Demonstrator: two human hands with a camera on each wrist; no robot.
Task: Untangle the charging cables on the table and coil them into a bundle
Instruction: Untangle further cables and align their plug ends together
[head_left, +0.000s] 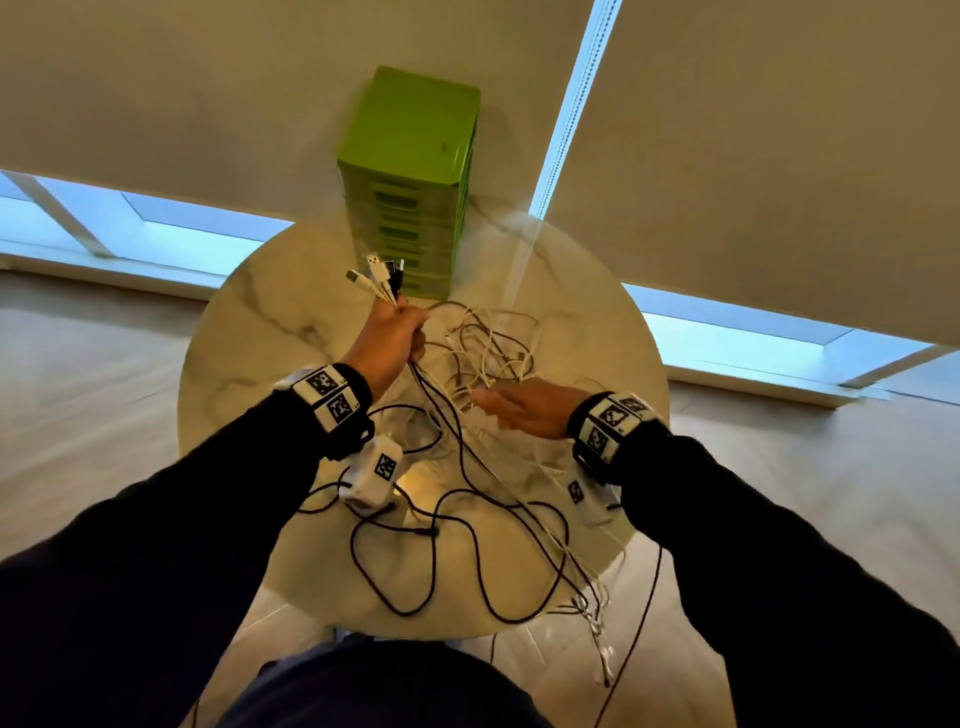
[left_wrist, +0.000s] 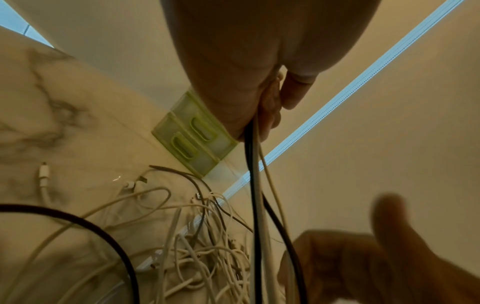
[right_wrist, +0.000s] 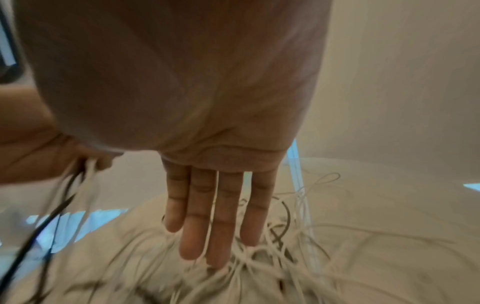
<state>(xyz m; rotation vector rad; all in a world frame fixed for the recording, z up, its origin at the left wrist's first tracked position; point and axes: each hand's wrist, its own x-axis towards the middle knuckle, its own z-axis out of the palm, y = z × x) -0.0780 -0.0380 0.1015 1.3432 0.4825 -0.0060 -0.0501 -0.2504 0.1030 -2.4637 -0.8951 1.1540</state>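
Observation:
My left hand (head_left: 397, 332) is raised above the round marble table (head_left: 249, 322) and grips a bunch of white and black charging cables; their plug ends (head_left: 376, 273) stick up out of the fist. From the left wrist view the gripped strands (left_wrist: 255, 185) hang down from the curled fingers (left_wrist: 272, 107). A tangle of white cables (head_left: 483, 353) lies on the table, and black cables (head_left: 467, 525) loop toward the near edge. My right hand (head_left: 511, 402) hovers flat, fingers (right_wrist: 207, 222) straight, just over the white tangle (right_wrist: 259, 257), holding nothing.
A green drawer unit (head_left: 410, 176) stands at the table's far edge, just behind the left fist. Some cable ends (head_left: 597, 634) hang over the near right edge toward the floor. Closed roller blinds (head_left: 779, 156) fill the background.

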